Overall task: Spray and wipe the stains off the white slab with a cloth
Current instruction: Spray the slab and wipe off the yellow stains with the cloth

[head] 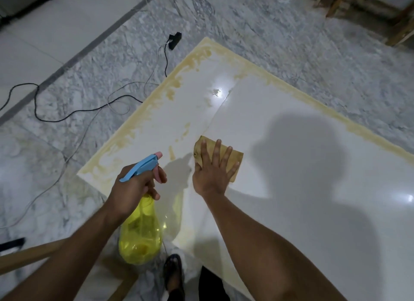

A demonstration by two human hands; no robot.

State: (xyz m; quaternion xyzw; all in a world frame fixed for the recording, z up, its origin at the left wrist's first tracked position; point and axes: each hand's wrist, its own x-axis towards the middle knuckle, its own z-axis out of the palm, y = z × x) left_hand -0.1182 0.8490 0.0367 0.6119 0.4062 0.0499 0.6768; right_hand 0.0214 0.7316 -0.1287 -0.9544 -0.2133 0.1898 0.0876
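The white slab [280,121] lies flat on the floor, with yellowish-brown stains along its far and left edges and a few streaks near the middle. My right hand [212,169] presses a tan cloth [235,157] flat on the slab, fingers spread and straight. My left hand [134,188] grips the neck of a yellow spray bottle [141,235] with a blue trigger head and pink nozzle, held above the slab's near left corner and pointing toward the stained area.
Black and grey cables [74,112] trail over the marble floor left of the slab, ending at a black plug block [174,40]. Wooden legs [336,2] stand at the top right. A wooden bar [33,253] and my sandalled foot [173,271] are near the bottom.
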